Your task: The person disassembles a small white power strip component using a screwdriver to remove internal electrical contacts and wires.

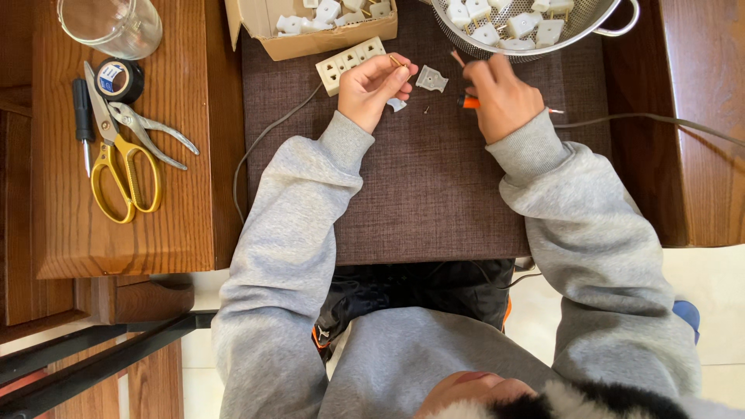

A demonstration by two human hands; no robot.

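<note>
**Fitting a wire end at the bench**

Working over the brown mat (419, 202), the person has both hands close together near its far edge. The left hand (374, 87) pinches a thin copper-tipped wire end (396, 61) between thumb and fingertips, just beside the white socket strip (351, 64). The right hand (503, 97) is closed around an orange-handled tool (468, 102), whose tip is hidden. A small white plug cover (431, 78) lies on the mat between the hands. More white plug parts fill the metal colander (601, 23) and the cardboard box (310, 43) beyond.

Doing this well likely means holding the wire end steady and low, keeping the strands together, and bringing the tool in square rather than at a slant. Yellow scissors (124, 174), pliers (151, 136) and black tape (119, 79) lie well apart to the left.
</note>
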